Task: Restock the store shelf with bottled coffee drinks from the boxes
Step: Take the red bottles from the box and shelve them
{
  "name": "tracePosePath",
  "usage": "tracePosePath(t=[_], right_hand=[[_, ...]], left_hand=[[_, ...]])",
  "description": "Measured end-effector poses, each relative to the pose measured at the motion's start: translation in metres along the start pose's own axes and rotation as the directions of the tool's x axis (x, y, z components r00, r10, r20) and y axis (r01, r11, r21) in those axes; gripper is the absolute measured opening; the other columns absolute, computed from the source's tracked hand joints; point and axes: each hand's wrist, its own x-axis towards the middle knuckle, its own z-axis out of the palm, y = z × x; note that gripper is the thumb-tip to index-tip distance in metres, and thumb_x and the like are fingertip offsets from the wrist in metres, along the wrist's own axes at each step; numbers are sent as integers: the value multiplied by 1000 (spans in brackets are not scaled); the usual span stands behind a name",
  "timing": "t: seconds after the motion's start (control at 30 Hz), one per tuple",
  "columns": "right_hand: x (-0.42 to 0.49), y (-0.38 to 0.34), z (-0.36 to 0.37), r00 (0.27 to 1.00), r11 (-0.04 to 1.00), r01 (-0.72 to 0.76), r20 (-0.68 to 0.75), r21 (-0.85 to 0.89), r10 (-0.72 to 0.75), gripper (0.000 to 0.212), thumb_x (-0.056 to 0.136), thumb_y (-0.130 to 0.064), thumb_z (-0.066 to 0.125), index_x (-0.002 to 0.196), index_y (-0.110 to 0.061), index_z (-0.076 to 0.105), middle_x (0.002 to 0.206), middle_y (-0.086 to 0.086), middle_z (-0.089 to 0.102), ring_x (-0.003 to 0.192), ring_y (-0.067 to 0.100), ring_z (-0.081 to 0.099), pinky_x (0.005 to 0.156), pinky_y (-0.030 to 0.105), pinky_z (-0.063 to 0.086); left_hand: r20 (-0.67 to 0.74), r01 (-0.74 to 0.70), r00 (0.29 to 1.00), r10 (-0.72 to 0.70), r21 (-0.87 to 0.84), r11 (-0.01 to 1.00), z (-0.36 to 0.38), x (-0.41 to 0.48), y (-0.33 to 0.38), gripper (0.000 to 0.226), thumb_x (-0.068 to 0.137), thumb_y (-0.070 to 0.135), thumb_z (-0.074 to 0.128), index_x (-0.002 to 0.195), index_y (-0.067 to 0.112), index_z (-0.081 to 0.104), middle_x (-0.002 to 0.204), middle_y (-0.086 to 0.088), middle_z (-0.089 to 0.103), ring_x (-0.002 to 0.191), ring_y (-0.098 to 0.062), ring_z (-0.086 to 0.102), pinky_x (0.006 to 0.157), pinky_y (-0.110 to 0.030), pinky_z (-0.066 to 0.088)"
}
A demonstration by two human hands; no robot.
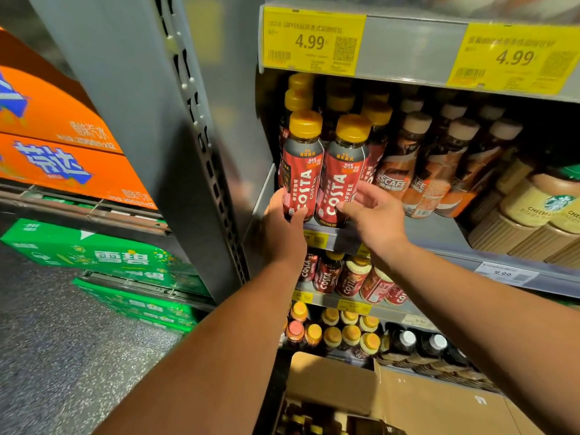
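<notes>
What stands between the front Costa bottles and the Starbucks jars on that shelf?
Rows of tan-capped Nescafe bottles fill that stretch, from the Costa bottles across to the Starbucks jars, as the head view shows.

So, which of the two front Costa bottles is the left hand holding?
The left front bottle, next to the grey post: the left hand grips its base. The right hand touches the right front bottle.
</notes>
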Motion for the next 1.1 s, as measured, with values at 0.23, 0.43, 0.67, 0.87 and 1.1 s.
tracePosePath(t=[0.23,0.43,0.67,0.87,1.1], right_hand=[[4,4,5,1000,1000,14,-2,-21,-14,44,72,0,77,110,-11,58,102,-1,67,87,4,63,72,11,52],[4,5,10,995,997,27,-98,-70,-34,44,70,-12,82,109,-9,63,98,2,66,93,19,65,85,31,55],[3,6,8,997,998,61,-36,-23,-62,39,72,-4,78,98,-19,55,91,-11,62,83,1,62,78,20,55],[2,7,12,993,996,92,-71,-20,-93,39,69,-9,82,81,-31,52,81,-13,63,65,-10,62,64,14,53],[2,9,11,992,992,111,-46,-55,-114,33,74,-12,79,87,-31,55,84,-17,64,69,-17,60,61,7,50]], left_hand=[[10,-28,1000,28,33,999,1,1,-3,44,94,22,54,137,16,45,128,-2,58,117,-16,54,99,-33,45],[-32,-7,999,7,18,1000,6,5,-4,47,90,22,61,134,16,47,125,-3,58,115,-17,55,97,-36,47],[-55,9,998,-9,-10,1000,5,6,-8,42,93,22,57,133,18,44,126,-2,57,117,-18,54,93,-28,42],[-57,-1,998,2,15,1000,7,8,-9,50,85,27,67,130,19,48,122,-1,59,112,-16,56,91,-31,47],[-97,89,992,-82,74,993,9,9,-9,37,90,32,60,121,11,54,119,-6,60,111,-22,56,83,-29,44]])
